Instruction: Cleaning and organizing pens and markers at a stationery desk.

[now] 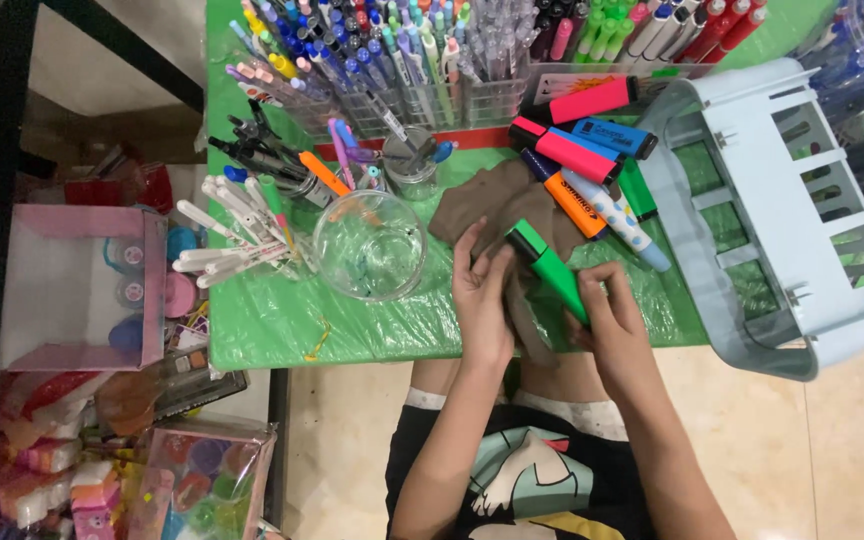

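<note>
Centre frame: right hand (614, 325) grips a chunky green highlighter (549, 268), angled upward; left hand (482, 295) presses a crumpled brown cloth (487, 205) against it, seemingly for wiping. Clear glass jar (369, 245) stands left.

A chunky green plastic highlighter with a black cap (549, 268) is seen against a plain brown cloth (487, 205). The table's plastic cover (282, 320) is bright green. A slatted basket (782, 210) is coloured pale grey-blue.

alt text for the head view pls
Both hands hold a green highlighter against a brown cloth on a green-covered table. More highlighters lie beside a grey basket and an empty glass jar.
</note>
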